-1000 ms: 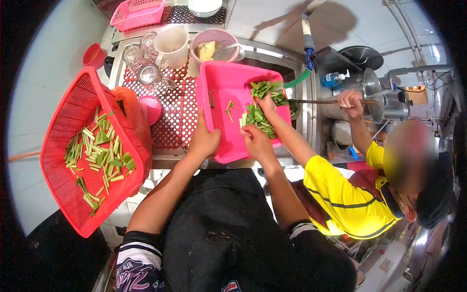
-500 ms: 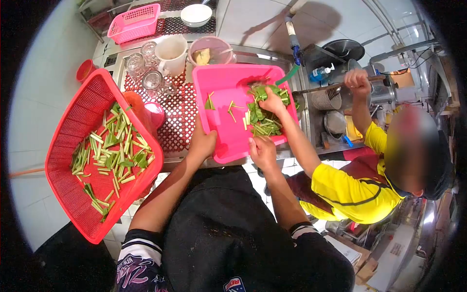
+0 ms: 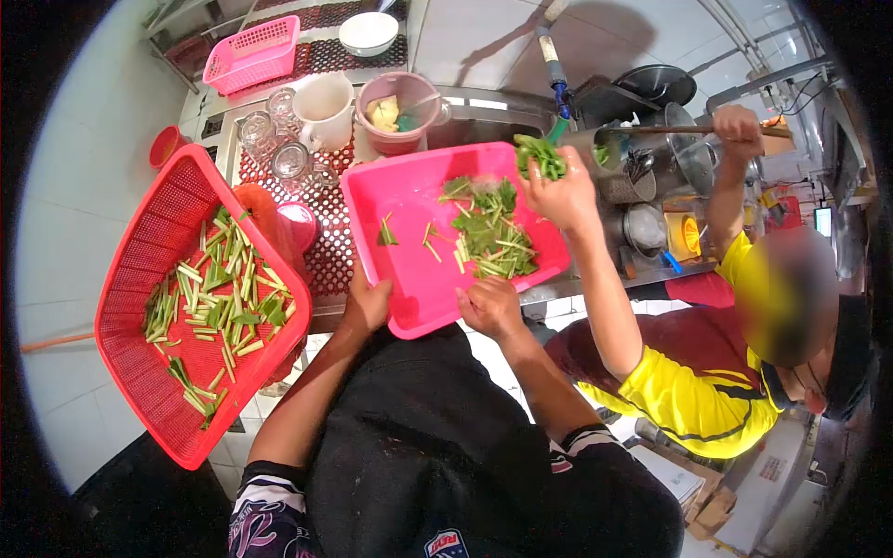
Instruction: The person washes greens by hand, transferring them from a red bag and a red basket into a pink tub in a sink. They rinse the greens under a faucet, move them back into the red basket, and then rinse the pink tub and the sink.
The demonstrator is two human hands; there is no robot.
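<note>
A pink plastic tub [image 3: 407, 270] is tilted in front of me over the sink. My left hand [image 3: 368, 302] is closed on its left rim, and my right hand [image 3: 491, 307] is closed on its near rim. Cut leafy greens [image 3: 491, 228] lie in a heap in the tub's right half, with a few loose pieces to the left. A co-worker's hand [image 3: 563, 193] lifts a bunch of greens [image 3: 539, 158] above the tub's far right corner. At my left, a red mesh basket [image 3: 130, 270] holds cut stems [image 3: 223, 288].
The co-worker's other hand [image 3: 738, 132] grips a long handle leading to a pot [image 3: 595, 149]. Behind the tub stand a bowl with a yellowish lump [image 3: 400, 139], a white jug [image 3: 326, 107] and glass mugs [image 3: 291, 163]. A pink basket [image 3: 251, 56] and white bowl [image 3: 370, 33] sit farther back.
The co-worker's hand has risen out of the tub with a bunch of greens, moving up and right. My hands and the tub have shifted slightly toward me and left.
</note>
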